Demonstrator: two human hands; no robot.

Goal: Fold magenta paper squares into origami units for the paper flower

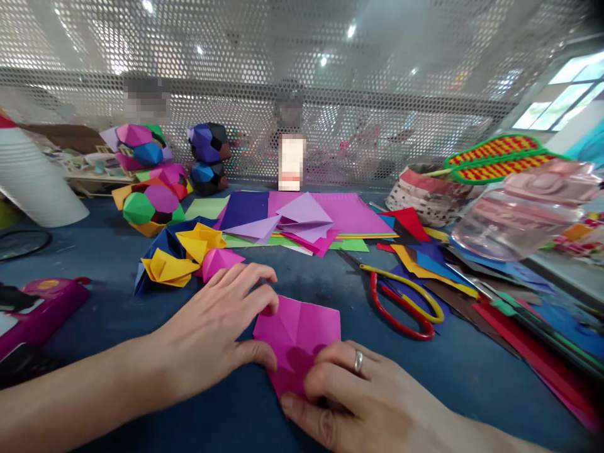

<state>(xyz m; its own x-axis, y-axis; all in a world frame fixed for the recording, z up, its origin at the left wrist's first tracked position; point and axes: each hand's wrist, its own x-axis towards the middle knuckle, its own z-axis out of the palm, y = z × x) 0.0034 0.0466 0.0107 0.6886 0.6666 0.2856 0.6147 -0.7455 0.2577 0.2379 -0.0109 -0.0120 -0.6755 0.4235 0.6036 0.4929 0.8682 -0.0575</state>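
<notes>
A magenta sheet of paper (pixel 297 327) with crease lines lies on the dark blue table in front of me. My left hand (pixel 221 321) is at its left edge, fingers apart and curved, the thumb near the lower left side. At the lower right of the paper, my right hand (pixel 353 390) has its fingers curled and its thumb pinching the near corner; a ring is on one finger. Beyond my left hand sit a folded pink piece (pixel 219 261) and yellow folded pieces (pixel 170 267).
Red and yellow handled scissors (pixel 401 308) lie to the right, beside colored paper scraps (pixel 434 267). Stacked sheets (pixel 349 214) are at the back. Paper balls (pixel 151 204) and white cups (pixel 40 173) stand left, a clear pink bottle (pixel 514 220) right.
</notes>
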